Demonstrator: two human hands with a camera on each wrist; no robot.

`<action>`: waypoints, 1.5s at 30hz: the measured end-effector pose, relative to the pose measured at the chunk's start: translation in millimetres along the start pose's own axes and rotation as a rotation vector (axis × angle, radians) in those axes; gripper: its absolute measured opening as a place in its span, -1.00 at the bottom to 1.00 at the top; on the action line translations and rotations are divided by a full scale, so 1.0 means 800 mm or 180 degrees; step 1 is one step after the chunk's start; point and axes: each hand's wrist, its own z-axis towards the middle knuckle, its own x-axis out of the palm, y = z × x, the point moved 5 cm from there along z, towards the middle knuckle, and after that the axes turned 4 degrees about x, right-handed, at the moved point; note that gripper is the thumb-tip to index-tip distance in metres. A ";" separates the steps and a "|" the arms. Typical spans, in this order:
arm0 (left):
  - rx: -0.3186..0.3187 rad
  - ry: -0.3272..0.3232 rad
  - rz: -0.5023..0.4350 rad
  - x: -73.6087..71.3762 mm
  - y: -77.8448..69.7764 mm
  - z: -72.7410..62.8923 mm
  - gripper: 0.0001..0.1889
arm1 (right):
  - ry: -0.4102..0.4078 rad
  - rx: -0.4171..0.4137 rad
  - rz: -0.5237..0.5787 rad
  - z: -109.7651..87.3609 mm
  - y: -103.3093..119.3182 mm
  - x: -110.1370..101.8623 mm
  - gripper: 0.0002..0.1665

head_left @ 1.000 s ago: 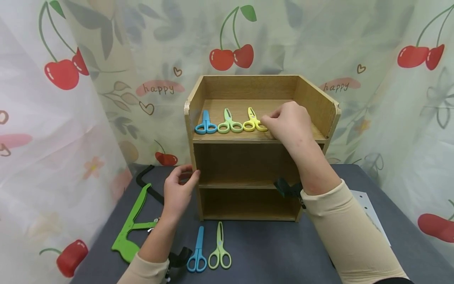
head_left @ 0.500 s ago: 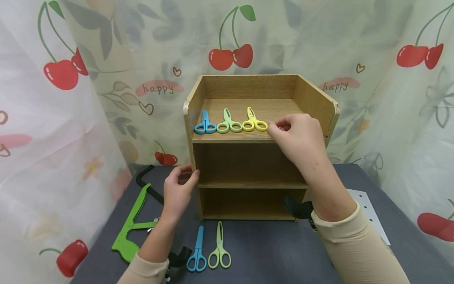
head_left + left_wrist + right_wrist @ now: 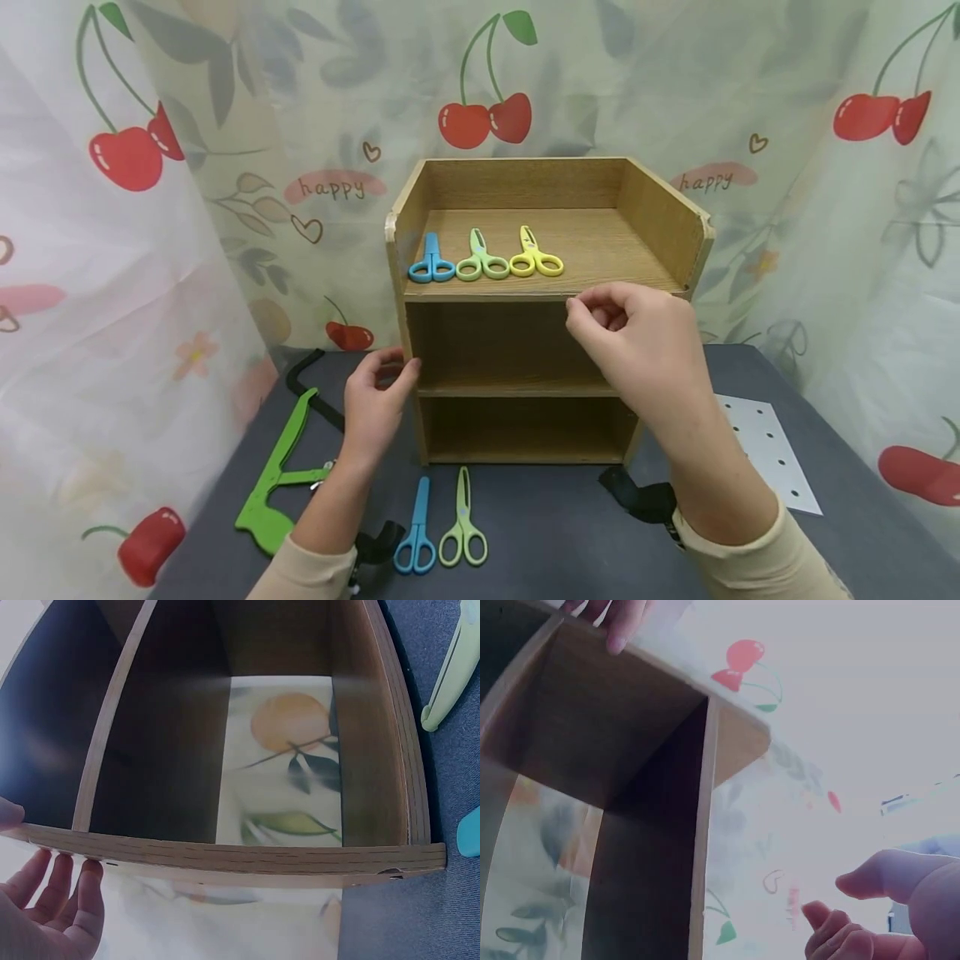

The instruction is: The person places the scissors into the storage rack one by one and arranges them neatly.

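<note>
Counting across the head view, five pairs of scissors show: three on the top of the wooden shelf unit (image 3: 525, 333) and two on the grey table (image 3: 570, 533) in front of it. On top lie a blue pair (image 3: 432, 260), a green pair (image 3: 481, 258) and a yellow pair (image 3: 535, 255), side by side along the left half of the front edge, handles toward the person and blades pointing to the back wall. The right half of that top tray is bare wood. Below it are two open compartments, both dark and with nothing visible in them; the left wrist view looks through them to the curtain (image 3: 150, 167) behind.

On the table a second blue pair (image 3: 417, 533) and a second green pair (image 3: 464, 527) lie just beside each other, blades toward the shelf. One green saw-like tool (image 3: 277, 483) lies at the left, and one white sheet with dots (image 3: 765, 442) at the right.

The left hand (image 3: 375, 404) rests against the shelf's left side panel, thumb at the front edge and fingers flat along the outside, as the left wrist view also shows. The right hand (image 3: 637, 342) hangs in front of the top shelf's edge, below and right of the yellow scissors, apart from them, fingers loosely curled and holding nothing.
</note>
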 end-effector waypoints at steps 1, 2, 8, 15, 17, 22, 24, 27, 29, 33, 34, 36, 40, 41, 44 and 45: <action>0.0026 -0.0004 -0.0006 -0.001 -0.001 -0.001 -0.65 | -0.0027 -0.0018 0.0020 -0.005 0.001 0.000 -0.80; 0.0027 -0.0005 0.0004 -0.001 -0.001 0.000 -0.66 | -0.0055 -0.0032 0.0043 -0.010 0.001 -0.001 -0.82; -0.0072 -0.0012 0.0077 0.001 0.003 0.001 -0.68 | -0.0196 -0.0143 0.0101 -0.038 0.001 -0.002 -0.92; -0.0072 -0.0013 0.0015 0.000 0.002 0.001 -0.66 | -0.0225 -0.0168 0.0308 -0.067 -0.003 -0.003 -0.93; -0.0037 -0.0008 0.0003 0.000 0.001 0.002 -0.66 | -0.0216 -0.0161 0.0409 -0.075 -0.006 -0.003 -0.88; 0.0048 -0.0018 -0.0008 0.000 0.000 0.003 -0.65 | -0.0177 -0.0154 0.0577 -0.096 -0.012 -0.001 -0.78; 0.0054 -0.0019 0.0004 0.001 0.001 0.002 -0.66 | -0.0167 -0.0167 0.0647 -0.104 -0.015 0.002 -0.74; 0.0029 -0.0013 0.0018 0.001 0.002 0.002 -0.66 | -0.0154 -0.0174 0.0792 -0.116 -0.022 0.007 -0.70; 0.0014 -0.0012 0.0031 0.000 0.003 0.001 -0.66 | -0.0141 -0.0176 0.0875 -0.122 -0.026 0.010 -0.67; 0.0034 -0.0037 0.0008 -0.001 0.002 0.001 -0.65 | -0.0084 -0.0113 0.0926 -0.135 -0.036 0.018 -0.65; 0.0047 -0.0045 0.0002 -0.001 0.002 0.002 -0.65 | -0.0065 -0.0083 0.0924 -0.138 -0.038 0.020 -0.64; 0.0054 -0.0052 -0.0017 -0.001 0.002 0.002 -0.66 | -0.0024 -0.0002 0.0906 -0.145 -0.043 0.025 -0.64; 0.0017 -0.0029 -0.0008 0.000 0.003 0.001 -0.66 | 0.0079 0.0153 0.0965 -0.157 -0.053 0.036 -0.65; 0.0011 -0.0024 0.0001 0.000 0.003 0.001 -0.66 | 0.0095 0.0175 0.0983 -0.159 -0.055 0.039 -0.65; 0.0015 -0.0011 0.0026 0.000 0.003 0.000 -0.66 | 0.0132 0.0220 0.1014 -0.165 -0.059 0.049 -0.65; 0.0021 -0.0007 0.0030 0.000 0.002 0.000 -0.66 | 0.0143 0.0232 0.1017 -0.166 -0.061 0.052 -0.65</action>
